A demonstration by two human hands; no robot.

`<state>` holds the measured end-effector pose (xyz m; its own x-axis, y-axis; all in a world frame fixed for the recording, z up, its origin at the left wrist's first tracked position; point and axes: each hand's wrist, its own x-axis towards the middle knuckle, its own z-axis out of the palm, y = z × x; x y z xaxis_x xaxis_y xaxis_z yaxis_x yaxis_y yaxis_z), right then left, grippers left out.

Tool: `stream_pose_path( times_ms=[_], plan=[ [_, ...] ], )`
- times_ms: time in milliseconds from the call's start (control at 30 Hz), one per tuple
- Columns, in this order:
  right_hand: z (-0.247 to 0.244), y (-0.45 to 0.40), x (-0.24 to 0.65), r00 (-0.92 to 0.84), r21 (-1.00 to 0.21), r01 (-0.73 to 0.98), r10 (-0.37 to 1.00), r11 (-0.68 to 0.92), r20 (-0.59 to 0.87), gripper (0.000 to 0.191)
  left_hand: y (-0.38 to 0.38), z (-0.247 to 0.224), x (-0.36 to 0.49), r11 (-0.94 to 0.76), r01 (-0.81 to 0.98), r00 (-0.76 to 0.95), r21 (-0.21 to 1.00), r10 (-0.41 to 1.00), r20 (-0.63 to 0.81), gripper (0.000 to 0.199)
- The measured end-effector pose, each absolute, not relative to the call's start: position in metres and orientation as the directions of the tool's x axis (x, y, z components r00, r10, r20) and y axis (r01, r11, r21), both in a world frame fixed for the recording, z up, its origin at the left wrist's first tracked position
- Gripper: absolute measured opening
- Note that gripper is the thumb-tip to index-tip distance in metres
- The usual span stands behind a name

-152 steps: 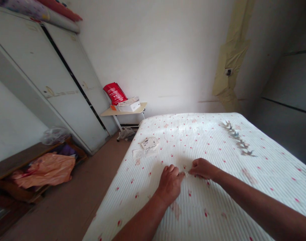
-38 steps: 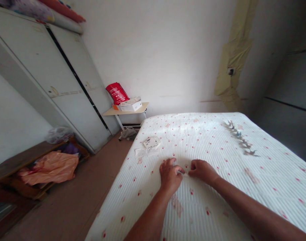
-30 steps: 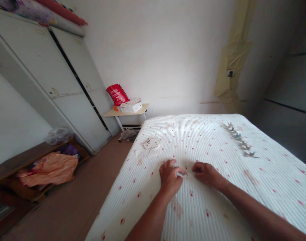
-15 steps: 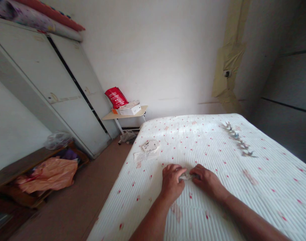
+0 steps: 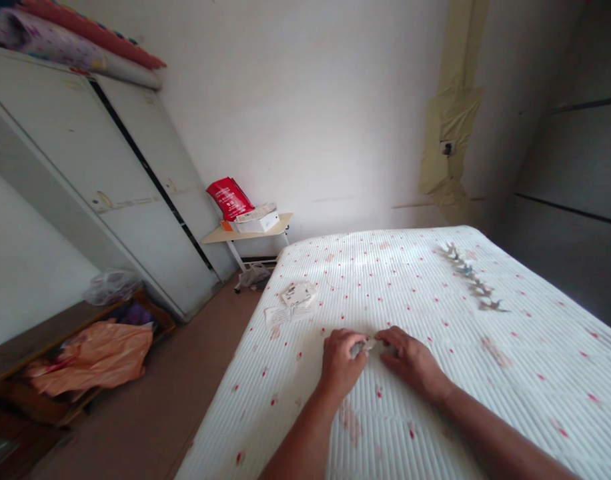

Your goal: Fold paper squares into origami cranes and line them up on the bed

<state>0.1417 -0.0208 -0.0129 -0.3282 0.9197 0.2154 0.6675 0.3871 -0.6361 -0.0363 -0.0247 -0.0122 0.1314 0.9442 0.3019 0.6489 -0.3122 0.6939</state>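
A small folded piece of paper (image 5: 368,344) is held just above the bedspread, near the middle of the bed. My left hand (image 5: 341,363) pinches its left end between thumb and fingers. At its right end is my right hand (image 5: 410,360), fingers curled and the index fingertip against the paper; the exact grip is hard to see. Left of my hands lie printed paper pieces (image 5: 296,295), some stacked. Off to the right, several folded paper figures (image 5: 469,273), shaped like birds, stand in a slanting row.
The bed (image 5: 370,267) wears a ribbed white cover with red spots. Beyond its far left corner, a small table (image 5: 218,235) carries a red bag (image 5: 230,199) and a white box (image 5: 260,222). A grey cabinet (image 5: 130,180) and low wooden shelf (image 5: 60,327) stand left.
The fingers of my right hand have loosened and spread a little at the paper's right end. My left hand keeps its pinch, and the paper shows less. The view has shifted slightly.
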Motion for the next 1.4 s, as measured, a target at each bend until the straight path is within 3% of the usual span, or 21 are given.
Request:
stream_pose_path(
  times_ms=[200, 533, 800, 1000, 1133, 1400],
  plan=[
    [-0.012, -0.022, 0.135, -0.273, -0.746, 0.533, 0.916, 0.400, 0.296, 0.039, -0.023, -0.006, -0.034, -0.127, 0.250, -0.024, 0.960, 0.990, 0.138, 0.023],
    [0.001, -0.023, 0.130, -0.171, -0.836, 0.400, 0.927, 0.376, 0.335, 0.015, -0.031, 0.002, -0.015, 0.023, -0.165, 0.082, 0.986, 0.997, -0.010, 0.018],
    [-0.002, -0.023, 0.134, -0.140, -0.896, 0.316, 0.949, 0.313, 0.282, 0.021, -0.034, -0.001, -0.012, -0.007, -0.098, -0.013, 0.995, 1.000, 0.005, 0.013],
    [0.000, -0.029, 0.133, -0.177, -0.778, 0.466, 0.906, 0.422, 0.385, 0.011, -0.029, -0.007, -0.014, -0.052, -0.003, -0.194, 0.999, 0.980, 0.050, 0.009],
    [-0.004, -0.029, 0.127, -0.222, -0.714, 0.511, 0.876, 0.479, 0.428, 0.009, -0.030, -0.006, -0.014, -0.081, 0.071, -0.210, 0.994, 0.973, 0.094, 0.007],
    [-0.009, -0.028, 0.125, -0.203, -0.711, 0.546, 0.893, 0.444, 0.402, 0.010, -0.029, -0.015, -0.015, -0.105, 0.136, -0.187, 0.985, 0.974, 0.130, 0.010]
  ],
)
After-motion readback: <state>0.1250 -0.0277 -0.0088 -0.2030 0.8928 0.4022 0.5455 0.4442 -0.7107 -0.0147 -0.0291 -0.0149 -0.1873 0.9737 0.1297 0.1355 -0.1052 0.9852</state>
